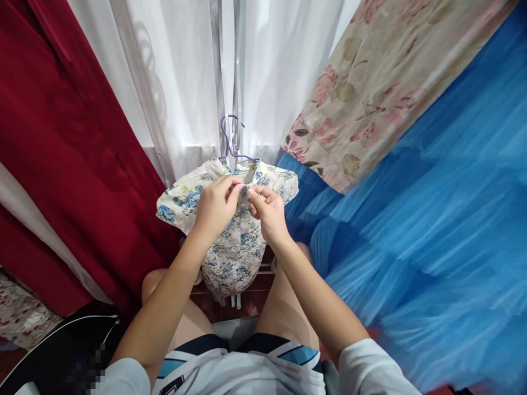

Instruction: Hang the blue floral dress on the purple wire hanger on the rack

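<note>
A short-sleeved floral top (235, 241), white with blue flowers and green leaves, hangs in front of me on a purple hanger (229, 151). Its lower end narrows away from me between my knees, so I cannot tell if it is a blouse or a dress. At the front of the neckline, my left hand (220, 204) pinches the fabric edge between thumb and fingers. Close beside it, my right hand (265, 208) is closed in a pinch on the same neckline. A tiny fastening shows between the fingertips, too small to name. Both hands cover part of the chest.
Sheer white curtains (181, 71) hang behind the hanger. Dark red cloth (78, 148) drapes on the left, with a black zipped bag (61, 351) below. To the right hang a pink-flowered beige cloth (370, 93) and layered blue tulle (432, 230). My bare knees flank the top.
</note>
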Demonstrator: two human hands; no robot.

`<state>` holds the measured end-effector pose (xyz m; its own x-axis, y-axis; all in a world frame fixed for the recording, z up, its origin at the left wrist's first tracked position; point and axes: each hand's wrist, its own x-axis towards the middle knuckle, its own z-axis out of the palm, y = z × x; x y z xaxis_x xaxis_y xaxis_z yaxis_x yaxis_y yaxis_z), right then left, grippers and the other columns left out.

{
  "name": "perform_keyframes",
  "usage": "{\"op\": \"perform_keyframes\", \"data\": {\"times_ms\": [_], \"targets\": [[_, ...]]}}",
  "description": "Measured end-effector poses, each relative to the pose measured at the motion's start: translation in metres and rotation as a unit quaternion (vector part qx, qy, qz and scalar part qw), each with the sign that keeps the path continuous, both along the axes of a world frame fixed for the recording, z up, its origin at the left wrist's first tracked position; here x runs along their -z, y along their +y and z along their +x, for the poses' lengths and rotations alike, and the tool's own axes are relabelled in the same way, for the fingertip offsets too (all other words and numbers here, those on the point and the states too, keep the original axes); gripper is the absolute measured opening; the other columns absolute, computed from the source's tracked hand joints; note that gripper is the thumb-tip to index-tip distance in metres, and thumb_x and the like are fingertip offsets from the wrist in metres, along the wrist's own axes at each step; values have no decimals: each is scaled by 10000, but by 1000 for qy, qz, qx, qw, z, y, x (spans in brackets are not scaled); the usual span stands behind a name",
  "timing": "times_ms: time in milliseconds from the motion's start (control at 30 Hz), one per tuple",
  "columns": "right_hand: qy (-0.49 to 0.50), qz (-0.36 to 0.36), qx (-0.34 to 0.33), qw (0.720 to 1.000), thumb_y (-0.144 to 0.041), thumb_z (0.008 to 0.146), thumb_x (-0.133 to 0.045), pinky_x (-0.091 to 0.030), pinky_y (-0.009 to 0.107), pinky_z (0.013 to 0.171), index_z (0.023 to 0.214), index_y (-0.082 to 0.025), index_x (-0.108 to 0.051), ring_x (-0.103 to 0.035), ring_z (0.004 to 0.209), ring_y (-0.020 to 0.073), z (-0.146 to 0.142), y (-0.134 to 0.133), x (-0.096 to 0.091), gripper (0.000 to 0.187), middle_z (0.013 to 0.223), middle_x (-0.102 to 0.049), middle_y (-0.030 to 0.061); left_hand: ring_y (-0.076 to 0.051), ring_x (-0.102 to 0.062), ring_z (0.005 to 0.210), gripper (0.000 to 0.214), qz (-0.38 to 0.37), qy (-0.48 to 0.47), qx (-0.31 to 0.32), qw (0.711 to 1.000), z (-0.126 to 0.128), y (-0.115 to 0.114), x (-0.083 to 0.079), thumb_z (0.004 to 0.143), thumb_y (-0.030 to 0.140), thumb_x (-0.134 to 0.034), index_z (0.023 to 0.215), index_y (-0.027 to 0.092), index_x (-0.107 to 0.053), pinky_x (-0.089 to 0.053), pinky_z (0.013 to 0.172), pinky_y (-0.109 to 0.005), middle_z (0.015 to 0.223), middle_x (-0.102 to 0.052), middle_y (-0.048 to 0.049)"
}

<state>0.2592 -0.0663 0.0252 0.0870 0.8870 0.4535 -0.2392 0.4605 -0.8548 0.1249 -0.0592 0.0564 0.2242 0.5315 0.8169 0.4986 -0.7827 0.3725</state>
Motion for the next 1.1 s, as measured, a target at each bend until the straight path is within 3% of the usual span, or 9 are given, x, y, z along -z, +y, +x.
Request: {"op": "perform_keyframes", "data": {"times_ms": [133,267,400,500,633,733,767,933,1100], "targets": [[31,-11,-37,999,-493,739,-740,-184,235,422,785,-191,-571,-263,387,64,-8,9,5,349,429,-415,-94,-148,-604,804,155,37,-43,-33,998,1,-3,4,965,268,-511,945,167,-627,-468,740,-259,883,-657,-39],[19,-38,-27,999,-488,713,-757,-174,227,418,790,-183,-593,-270,393,66,-6,14,17,354,430,-393,-97,-148,-621,846,175,60,-106,-58,991,-11,-2,-4,976,295,-501,961,170,-622,-484,780,-261,903,-663,-40],[-16,-55,-14,998,-473,732,-749,-170,224,418,790,-181,-588,-261,402,67,7,9,35,338,441,-365,-99,-141,-621,807,238,67,-211,-95,971,-51,22,-10,971,372,-507,972,162,-619,-498,760,-253,860,-641,-36],[-38,-61,-6,997,-475,748,-736,-172,224,424,822,-178,-587,-248,417,68,13,2,45,341,456,-352,-102,-127,-601,730,259,25,-307,-92,947,-94,54,0,929,404,-562,943,152,-620,-494,699,-237,781,-612,-17],[-80,-76,-16,994,-487,770,-710,-166,224,424,840,-174,-583,-236,417,68,13,-6,54,345,454,-343,-105,-91,-552,651,236,-70,-490,-48,867,-136,83,35,810,372,-670,825,146,-601,-465,644,-204,706,-555,19],[-90,-95,-15,991,-491,761,-706,-169,226,424,808,-178,-581,-249,416,71,17,-7,66,340,455,-352,-97,-68,-515,586,255,-213,-582,-29,784,-140,86,73,723,342,-711,736,151,-541,-427,588,-185,672,-531,39],[-88,-104,-9,991,-489,754,-708,-168,228,425,796,-179,-583,-254,417,73,20,-7,71,337,454,-355,-93,-70,-511,572,257,-248,-585,-27,772,-136,84,86,711,341,-709,733,151,-537,-417,572,-189,670,-535,36],[-87,-149,12,985,-476,738,-707,-179,228,432,784,-176,-591,-267,425,79,42,-9,101,324,458,-388,-79,-109,-583,633,261,-318,-577,-15,752,-112,75,141,697,363,-687,813,165,-563,-460,630,-245,721,-567,20],[-111,-163,26,980,-485,749,-678,-212,233,440,750,-173,-600,-298,440,89,50,-12,119,321,480,-408,-65,-118,-609,657,235,-351,-564,-26,747,-100,67,167,708,346,-681,816,165,-578,-465,677,-263,730,-597,10]]}}
